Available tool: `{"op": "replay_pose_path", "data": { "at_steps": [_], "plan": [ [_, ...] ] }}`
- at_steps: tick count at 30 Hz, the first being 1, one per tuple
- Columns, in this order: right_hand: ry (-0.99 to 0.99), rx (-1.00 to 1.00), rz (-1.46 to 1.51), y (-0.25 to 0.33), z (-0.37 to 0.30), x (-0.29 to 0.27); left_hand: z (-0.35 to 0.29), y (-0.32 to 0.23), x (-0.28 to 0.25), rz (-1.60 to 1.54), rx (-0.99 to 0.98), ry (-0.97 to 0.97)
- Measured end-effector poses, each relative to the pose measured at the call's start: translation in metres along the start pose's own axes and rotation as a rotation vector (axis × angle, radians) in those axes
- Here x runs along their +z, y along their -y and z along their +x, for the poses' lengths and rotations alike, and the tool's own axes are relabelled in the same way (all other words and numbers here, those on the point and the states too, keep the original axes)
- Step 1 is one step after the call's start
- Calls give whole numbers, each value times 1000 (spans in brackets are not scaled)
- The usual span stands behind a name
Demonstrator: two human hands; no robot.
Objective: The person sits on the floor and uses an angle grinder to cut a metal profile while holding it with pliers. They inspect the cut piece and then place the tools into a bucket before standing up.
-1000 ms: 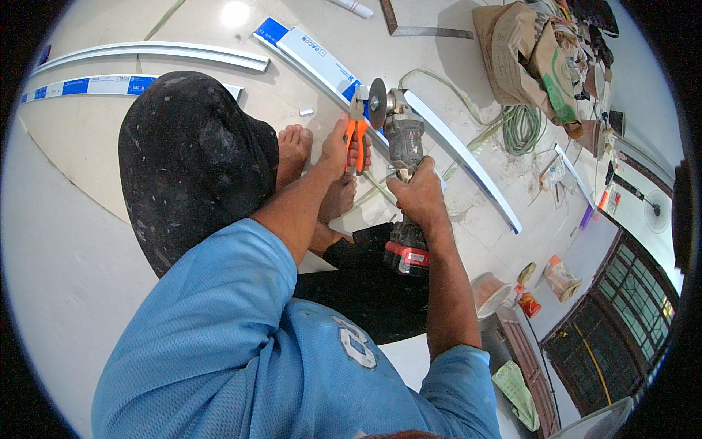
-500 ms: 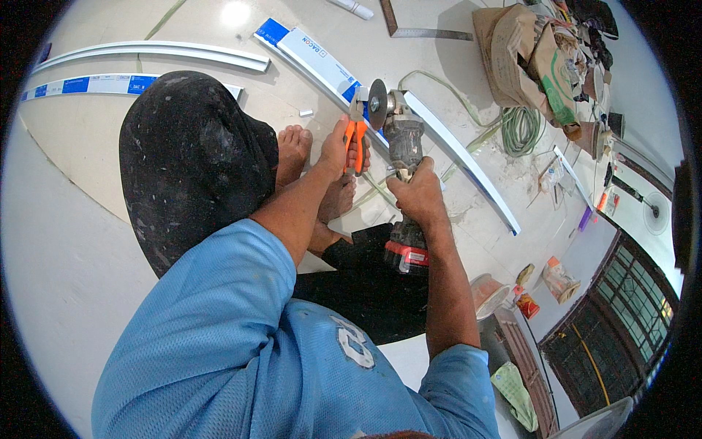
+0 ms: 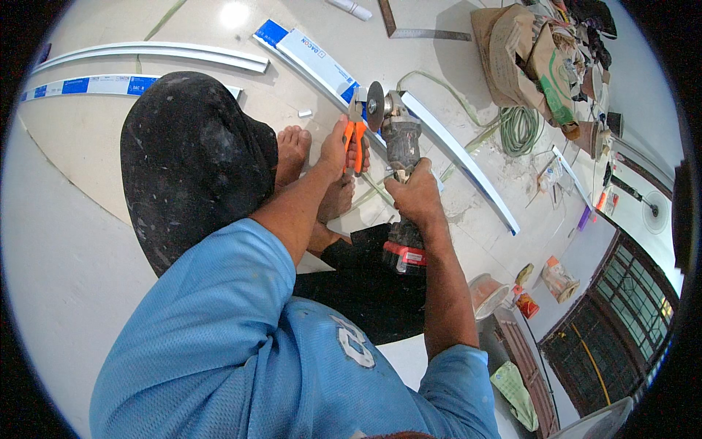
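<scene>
Orange-handled pliers [image 3: 355, 135] are gripped in my left hand [image 3: 335, 150], jaws pointing away from me. A small pale piece [image 3: 362, 94] shows at the jaw tips, close beside the cutting disc [image 3: 376, 104]. My right hand [image 3: 418, 192] is wrapped round the body of a cordless angle grinder [image 3: 402, 143], which has a red and black battery [image 3: 406, 254] at its near end. Whether the disc spins or touches the piece, I cannot tell. Beneath the tools a white profile strip with blue film [image 3: 322, 62] lies on the floor; another white strip [image 3: 464, 164] runs off to the right.
More white strips [image 3: 146, 48] lie at the far left. A metal square [image 3: 431, 34] rests at the back. Paper sacks [image 3: 512, 58] and a coiled green hose [image 3: 520, 132] are at the far right. My bare foot [image 3: 292, 150] is close to the pliers. A small white offcut [image 3: 305, 113] lies nearby.
The grinder and my right hand have shifted very slightly to the left, and the disc now shows more of its face. My left hand with the pliers has barely moved.
</scene>
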State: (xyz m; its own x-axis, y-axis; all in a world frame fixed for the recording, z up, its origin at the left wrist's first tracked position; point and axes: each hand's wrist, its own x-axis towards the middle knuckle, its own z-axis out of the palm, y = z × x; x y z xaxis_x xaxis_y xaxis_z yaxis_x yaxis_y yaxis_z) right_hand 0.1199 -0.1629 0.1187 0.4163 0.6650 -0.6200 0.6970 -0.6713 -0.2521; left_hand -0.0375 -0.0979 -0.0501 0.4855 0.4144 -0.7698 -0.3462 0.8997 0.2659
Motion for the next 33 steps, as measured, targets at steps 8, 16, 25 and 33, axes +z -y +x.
{"op": "replay_pose_path", "data": {
  "at_steps": [8,16,25,33],
  "plan": [
    [-4,13,32,8,-1,-4,-1,-1,1,-14,1,11],
    [-11,-14,11,4,1,-1,-3,-2,2,-2,0,-3],
    [-3,12,1,8,1,-3,-8,-5,6,32,39,-19],
    [-7,-13,32,6,4,-2,-1,-2,0,39,0,-4]
  ]
}}
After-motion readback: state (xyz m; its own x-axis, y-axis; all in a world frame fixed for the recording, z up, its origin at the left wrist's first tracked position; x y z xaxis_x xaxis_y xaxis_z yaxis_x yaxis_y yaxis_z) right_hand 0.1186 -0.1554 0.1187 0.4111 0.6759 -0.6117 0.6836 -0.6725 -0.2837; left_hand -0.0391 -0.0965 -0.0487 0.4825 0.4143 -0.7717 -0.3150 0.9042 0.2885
